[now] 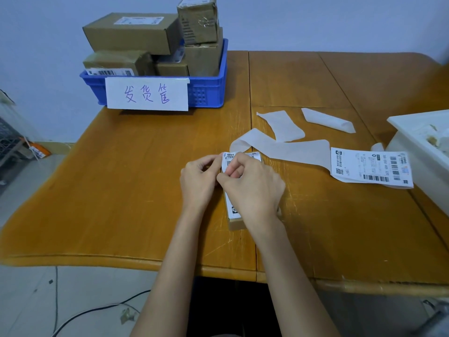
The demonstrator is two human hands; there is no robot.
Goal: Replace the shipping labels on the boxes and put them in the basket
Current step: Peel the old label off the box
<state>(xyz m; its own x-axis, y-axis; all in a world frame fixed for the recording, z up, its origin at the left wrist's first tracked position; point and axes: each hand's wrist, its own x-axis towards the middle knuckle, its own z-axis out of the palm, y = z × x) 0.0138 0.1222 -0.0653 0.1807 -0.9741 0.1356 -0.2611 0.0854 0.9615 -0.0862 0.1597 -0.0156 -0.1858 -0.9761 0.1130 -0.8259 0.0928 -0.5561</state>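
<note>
I see my left hand (198,177) and right hand (250,183) both pinching a glossy white label (230,159) over a small cardboard box (235,222) mid-table (121,178), scratched orange wood. Blue perforated plastic basket (209,91) holds brown boxes against a pale wall (315,20).

Basket (209,92) at the desk's (121,186) far left, boxes (131,32) stacked in it, label strip (371,167) lying to the right, backing scraps (284,125) behind it, small box (235,221) at centre under both hands (226,181), white bin (413,142) at right edge.
</note>
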